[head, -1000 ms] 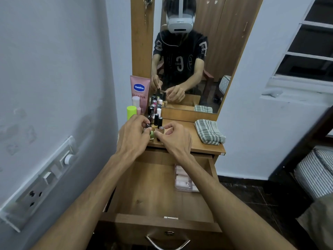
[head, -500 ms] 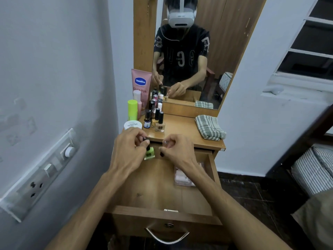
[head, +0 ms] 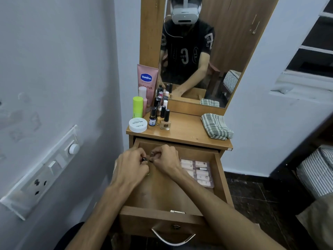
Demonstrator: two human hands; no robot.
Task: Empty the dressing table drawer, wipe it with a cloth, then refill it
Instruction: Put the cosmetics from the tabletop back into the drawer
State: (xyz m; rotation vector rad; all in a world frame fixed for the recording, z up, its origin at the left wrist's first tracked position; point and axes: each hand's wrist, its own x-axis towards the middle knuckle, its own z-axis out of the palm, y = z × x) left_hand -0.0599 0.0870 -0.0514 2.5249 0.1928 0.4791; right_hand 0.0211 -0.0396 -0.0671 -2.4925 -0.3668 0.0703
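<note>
I see a wooden drawer (head: 169, 193) pulled open at centre. A clear pack of pale tubes (head: 197, 171) lies at three o'clock inside. My left hand (head: 130, 168) curls round a small dark-capped bottle (head: 144, 159); my right hand (head: 164, 159) pinches something too small to identify. A folded striped cloth (head: 215, 126) sits at one o'clock.

Cloth (head: 216, 126) on tabletop (head: 187, 134), right of bottles (head: 163, 114), behind drawer (head: 162, 193)

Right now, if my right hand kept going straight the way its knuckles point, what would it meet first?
Probably the left hand: the right hand points left toward it, fingers nearly touching over the open wooden drawer. Depth is unclear.
</note>
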